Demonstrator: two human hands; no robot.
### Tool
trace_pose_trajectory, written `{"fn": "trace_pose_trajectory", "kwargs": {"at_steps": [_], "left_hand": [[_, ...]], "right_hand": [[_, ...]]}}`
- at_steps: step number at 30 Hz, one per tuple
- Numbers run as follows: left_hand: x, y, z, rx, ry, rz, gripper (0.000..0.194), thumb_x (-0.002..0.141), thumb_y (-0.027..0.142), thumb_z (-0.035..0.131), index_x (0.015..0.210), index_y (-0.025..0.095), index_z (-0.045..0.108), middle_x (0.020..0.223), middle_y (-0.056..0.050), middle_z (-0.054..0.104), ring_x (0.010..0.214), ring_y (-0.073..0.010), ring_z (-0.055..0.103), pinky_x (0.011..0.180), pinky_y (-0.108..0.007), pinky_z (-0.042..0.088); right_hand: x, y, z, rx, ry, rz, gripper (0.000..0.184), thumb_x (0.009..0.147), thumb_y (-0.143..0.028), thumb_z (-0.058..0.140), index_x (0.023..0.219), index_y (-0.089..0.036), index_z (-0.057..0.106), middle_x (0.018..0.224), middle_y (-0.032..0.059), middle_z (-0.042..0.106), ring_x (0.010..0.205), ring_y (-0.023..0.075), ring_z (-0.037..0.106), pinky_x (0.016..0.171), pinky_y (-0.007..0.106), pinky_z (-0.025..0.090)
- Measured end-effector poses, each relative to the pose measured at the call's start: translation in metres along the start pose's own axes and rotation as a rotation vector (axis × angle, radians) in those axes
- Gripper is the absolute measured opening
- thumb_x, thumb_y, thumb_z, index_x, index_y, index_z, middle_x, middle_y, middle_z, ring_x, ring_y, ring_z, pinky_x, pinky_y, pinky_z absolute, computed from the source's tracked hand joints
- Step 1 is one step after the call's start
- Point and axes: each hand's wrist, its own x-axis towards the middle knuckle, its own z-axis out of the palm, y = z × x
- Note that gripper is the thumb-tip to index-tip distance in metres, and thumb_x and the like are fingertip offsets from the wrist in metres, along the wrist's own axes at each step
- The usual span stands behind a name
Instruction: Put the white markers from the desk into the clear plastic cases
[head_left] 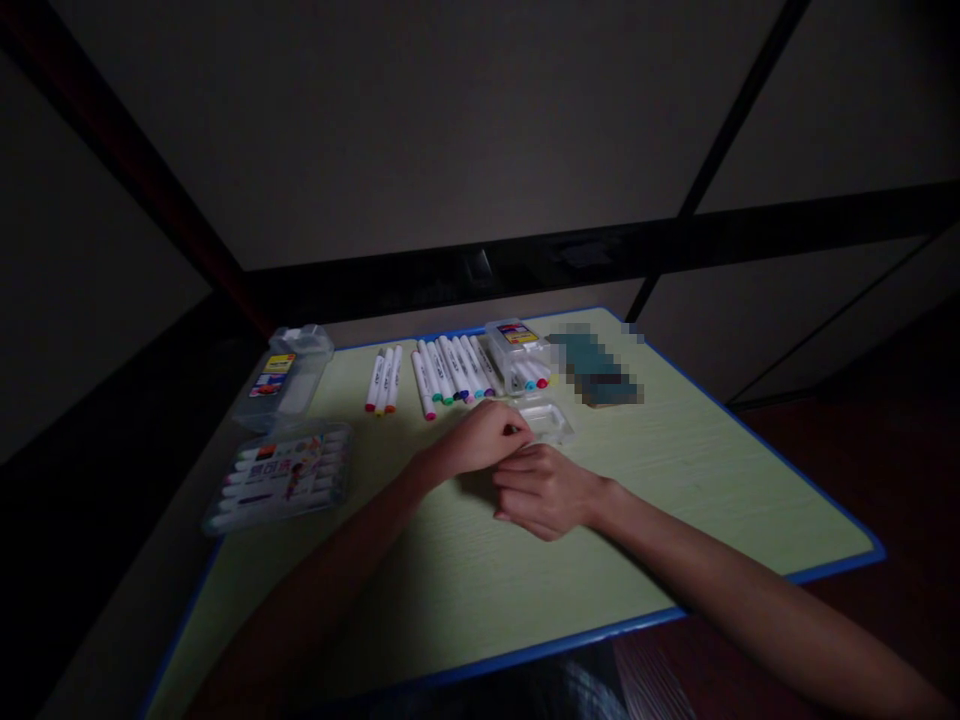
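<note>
Left hand (487,437) and right hand (541,492) are both curled mostly closed, right up against each other; honestly can't tell if they've got hold of anything. Open clear case (517,352) with some markers inside is just beyond them on the worktop (690,470), loose markers (454,368) beside it. Forearms reach in from both sides, knuckles up on the right.

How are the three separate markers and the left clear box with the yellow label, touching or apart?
Apart. The head view shows a strip of green table between the three markers and the clear box.
</note>
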Motion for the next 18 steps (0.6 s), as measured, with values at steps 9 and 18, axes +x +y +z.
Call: {"fn": "trace_pose_trajectory", "kwargs": {"at_steps": [9,18], "left_hand": [[0.001,0.001,-0.031,-0.017,0.227,-0.011,0.007,0.067,0.011,0.061,0.062,0.012,0.065,0.07,-0.004,0.066,0.065,-0.011,0.059,0.057,-0.02,0.042],[-0.013,-0.021,-0.094,0.035,0.479,-0.211,0.019,0.064,0.028,0.064,0.055,0.013,0.057,0.066,-0.002,0.063,0.064,-0.012,0.056,0.06,-0.022,0.042]], "right_hand": [[0.001,0.001,-0.002,-0.011,-0.133,0.098,0.045,0.096,-0.029,0.015,0.063,-0.018,0.044,0.054,-0.0004,0.051,0.049,0.0109,0.042,0.048,0.026,0.027],[-0.003,0.001,0.005,-0.004,-0.22,0.113,0.046,0.096,-0.034,0.018,0.064,-0.018,0.046,0.053,-0.001,0.051,0.047,0.0102,0.042,0.048,0.026,0.026]]}}
